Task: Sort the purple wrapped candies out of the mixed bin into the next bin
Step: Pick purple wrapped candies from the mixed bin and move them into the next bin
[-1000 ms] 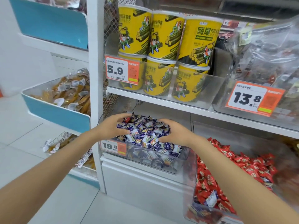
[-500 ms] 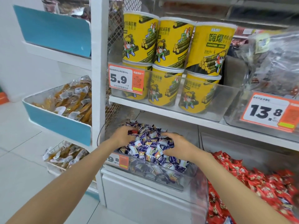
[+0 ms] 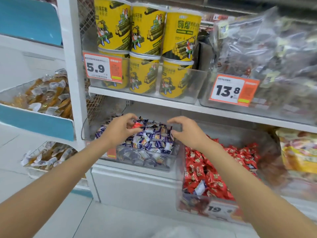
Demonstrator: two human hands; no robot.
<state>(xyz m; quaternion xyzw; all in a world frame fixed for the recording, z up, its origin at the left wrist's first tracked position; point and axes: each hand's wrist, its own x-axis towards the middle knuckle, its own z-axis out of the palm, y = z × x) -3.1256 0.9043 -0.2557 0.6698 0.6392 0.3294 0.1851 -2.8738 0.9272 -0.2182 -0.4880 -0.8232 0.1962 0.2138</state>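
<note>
Lower shelf, a clear plastic bin (image 3: pixel 145 159) heaped with purple-and-white wrapped candies (image 3: pixel 151 143). Both bare arms reach in from below. The left hand (image 3: pixel 120 129) hovers over the left part of the heap, forefinger and thumb curled toward each other, and a single red wrapped candy (image 3: pixel 138 125) shows right in the gap between them (whether it is pinched or only lying on the pile there, cannot tell). The right hand (image 3: pixel 186 133) is over the right edge of the heap, fingers hooked in a C with the thumb beneath; the spot between them is blurred, so cannot tell whether it grasps anything. Just beside, to the right, the next clear plastic bin (image 3: pixel 179 177) holds a mass of red wrapped candies (image 3: pixel 216 176), with one purple-and-white piece (image 3: pixel 199 188) lying among them near the front. On the shelf above: stacked yellow cylindrical snack tubs (image 3: pixel 147 31) behind an orange-and-white price tag reading 5.9 (image 3: pixel 103 68), and a second tag reading 13.8 (image 3: pixel 233 90) to the right.
</note>
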